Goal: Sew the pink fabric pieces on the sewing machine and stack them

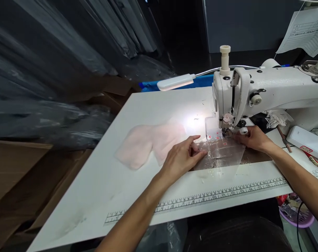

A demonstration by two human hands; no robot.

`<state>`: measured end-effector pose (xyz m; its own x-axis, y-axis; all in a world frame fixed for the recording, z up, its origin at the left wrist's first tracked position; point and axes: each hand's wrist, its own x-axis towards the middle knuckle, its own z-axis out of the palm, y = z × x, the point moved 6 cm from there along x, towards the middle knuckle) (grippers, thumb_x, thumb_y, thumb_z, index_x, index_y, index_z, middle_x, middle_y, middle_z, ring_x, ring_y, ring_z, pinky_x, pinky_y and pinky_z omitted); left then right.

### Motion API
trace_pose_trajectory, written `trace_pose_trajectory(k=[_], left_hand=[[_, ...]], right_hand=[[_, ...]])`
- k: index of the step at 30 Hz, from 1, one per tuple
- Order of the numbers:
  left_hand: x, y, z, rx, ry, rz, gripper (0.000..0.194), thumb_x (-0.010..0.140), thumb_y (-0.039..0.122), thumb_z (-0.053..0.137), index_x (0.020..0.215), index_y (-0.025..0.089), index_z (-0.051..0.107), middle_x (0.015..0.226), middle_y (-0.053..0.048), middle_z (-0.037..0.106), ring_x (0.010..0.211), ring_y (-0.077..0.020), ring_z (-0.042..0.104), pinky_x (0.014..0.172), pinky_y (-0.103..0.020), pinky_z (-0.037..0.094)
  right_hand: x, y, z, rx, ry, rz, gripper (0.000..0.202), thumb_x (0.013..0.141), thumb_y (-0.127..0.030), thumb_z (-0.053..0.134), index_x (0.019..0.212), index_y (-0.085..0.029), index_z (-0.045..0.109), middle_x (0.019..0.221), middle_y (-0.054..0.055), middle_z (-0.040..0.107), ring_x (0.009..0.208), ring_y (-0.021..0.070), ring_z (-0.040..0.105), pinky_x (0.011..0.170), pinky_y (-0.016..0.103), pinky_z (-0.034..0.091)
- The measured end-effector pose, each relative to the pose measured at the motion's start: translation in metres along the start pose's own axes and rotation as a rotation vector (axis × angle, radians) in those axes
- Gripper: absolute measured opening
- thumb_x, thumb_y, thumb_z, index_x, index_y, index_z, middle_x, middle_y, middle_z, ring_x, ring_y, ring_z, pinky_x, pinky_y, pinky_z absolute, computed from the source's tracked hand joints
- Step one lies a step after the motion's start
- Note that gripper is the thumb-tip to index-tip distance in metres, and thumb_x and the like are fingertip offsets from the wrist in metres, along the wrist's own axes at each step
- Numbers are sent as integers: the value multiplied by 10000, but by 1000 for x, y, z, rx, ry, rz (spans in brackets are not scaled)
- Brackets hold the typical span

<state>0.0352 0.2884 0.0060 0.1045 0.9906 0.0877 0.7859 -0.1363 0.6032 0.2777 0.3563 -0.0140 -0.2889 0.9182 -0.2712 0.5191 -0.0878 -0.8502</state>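
Note:
A white sewing machine (223, 101) stands over the right part of the table, its presser foot (225, 132) low over a clear plastic plate (219, 154) with small red marks. My left hand (181, 157) rests at the plate's left edge, thumb and forefinger apart, the other fingers partly curled and hidden. My right hand (255, 138) is just right of the presser foot, its fingers bent and close together beside a small white knob (243, 130). Whatever those fingertips hold is hidden. Pale pink fabric (143, 143) lies flat to the left of my left hand.
A lit lamp (176, 82) reaches over the white table (96, 182). A printed ruler (201, 199) runs along the front edge. At right lie a white box-like device (307, 141) and a brown stick-like tool (284, 139). A purple basket (298, 222) stands below; cardboard boxes (14, 175) are at left.

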Motion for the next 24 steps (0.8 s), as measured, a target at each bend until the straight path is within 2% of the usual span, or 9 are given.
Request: trace_pose_trajectory(k=[2, 4, 6, 8, 11, 15, 17, 20, 24], left_hand=[[0, 7, -6, 153, 128, 178, 287, 903, 393, 648, 1141, 233, 665, 983, -58, 706, 823, -206, 651, 647, -316, 522], [-3, 18, -4, 184, 163, 402, 205, 972, 313, 551, 1093, 227, 693, 1105, -85, 711, 911, -215, 668, 728, -355, 548], [-6, 27, 7, 148, 74, 593, 233, 1004, 274, 500, 1138, 226, 685, 1181, -92, 712, 1004, -220, 682, 847, -406, 556], [-10, 32, 21, 137, -32, 666, 263, 1007, 301, 512, 1215, 230, 658, 1249, -97, 698, 1123, -246, 663, 935, -459, 538], [-12, 36, 35, 171, -91, 619, 291, 1001, 342, 523, 1226, 221, 663, 1304, -115, 674, 1162, -281, 646, 966, -514, 514], [-13, 38, 34, 181, -39, 562, 312, 987, 382, 540, 1203, 204, 678, 1297, -133, 672, 1104, -294, 655, 917, -505, 520], [-7, 35, 25, 187, 41, 527, 313, 999, 373, 510, 1190, 191, 679, 1266, -141, 682, 1078, -293, 656, 888, -491, 520], [15, 26, 10, 257, 127, 441, 325, 1016, 323, 424, 1169, 182, 673, 1246, -146, 681, 1068, -291, 644, 869, -472, 502], [60, 21, 15, 356, -33, 408, 367, 1011, 304, 343, 1122, 180, 670, 1185, -125, 691, 1029, -289, 638, 864, -451, 477]], right_hand=[[0, -1, 0, -13, 13, -35, 410, 727, -524, 774, 680, -175, 564, 544, -11, 566, 511, 110, 477, 493, 239, 342], [-2, -3, 1, 2, -7, -66, 412, 735, -530, 755, 675, -178, 549, 578, -9, 568, 541, 111, 498, 521, 246, 368], [-6, -6, 2, 25, -82, -84, 369, 705, -477, 779, 752, -170, 581, 594, -29, 554, 554, 102, 492, 527, 239, 374], [-13, -8, 8, 44, -240, -63, 379, 658, -408, 809, 874, -164, 615, 599, -49, 553, 545, 100, 488, 503, 228, 381], [-19, -9, 9, 28, -373, -12, 302, 670, -315, 782, 880, -166, 623, 595, -44, 566, 515, 105, 497, 465, 224, 397], [-13, -6, -12, 10, -84, -9, 186, 716, -274, 738, 794, -166, 607, 589, -30, 547, 522, 110, 518, 472, 217, 382], [-12, -6, -13, 40, -87, -35, 217, 729, -332, 731, 806, -160, 623, 595, -31, 527, 514, 102, 499, 474, 220, 374], [-15, -11, -6, 78, -185, -101, 331, 702, -440, 753, 784, -150, 618, 606, -42, 473, 510, 74, 411, 458, 215, 342], [-21, -18, 3, 120, -293, -130, 429, 694, -533, 760, 795, -149, 600, 602, -53, 458, 515, 62, 382, 452, 207, 331]])
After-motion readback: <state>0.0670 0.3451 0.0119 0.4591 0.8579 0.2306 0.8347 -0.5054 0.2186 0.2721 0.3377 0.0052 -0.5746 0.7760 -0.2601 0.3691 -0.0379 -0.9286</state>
